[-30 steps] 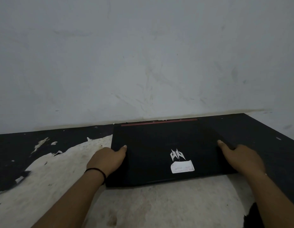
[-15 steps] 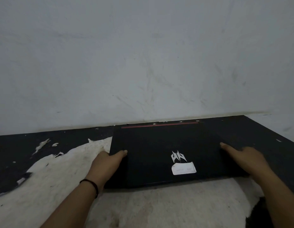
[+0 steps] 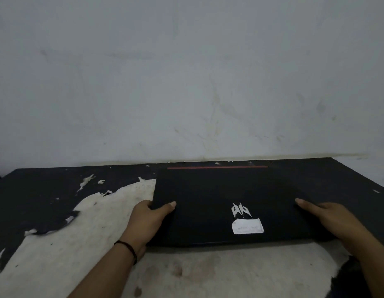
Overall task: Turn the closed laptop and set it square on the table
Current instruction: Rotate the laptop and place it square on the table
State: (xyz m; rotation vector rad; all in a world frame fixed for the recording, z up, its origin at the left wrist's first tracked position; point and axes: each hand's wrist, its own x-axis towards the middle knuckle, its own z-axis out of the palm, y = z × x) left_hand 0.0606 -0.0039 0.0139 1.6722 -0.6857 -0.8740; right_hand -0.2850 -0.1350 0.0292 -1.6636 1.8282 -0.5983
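Note:
A closed black laptop (image 3: 219, 194) lies on the table (image 3: 57, 244), its red-striped back edge close to the wall. A silver logo and a white sticker (image 3: 247, 226) mark the lid near its front edge. My left hand (image 3: 149, 220) grips the laptop's left side, thumb on the lid and fingers under the edge. My right hand (image 3: 328, 216) holds the right side, thumb lying on the lid. The laptop's edges run roughly parallel to the wall.
The table's black surface is peeled away across the left and front, showing pale worn board. A scuffed white wall (image 3: 186, 82) rises directly behind the table. The table's right edge (image 3: 369, 183) angles off at the far right.
The laptop has barely shifted. My left hand has closed more firmly around the left edge, and both hands keep their hold on the sides.

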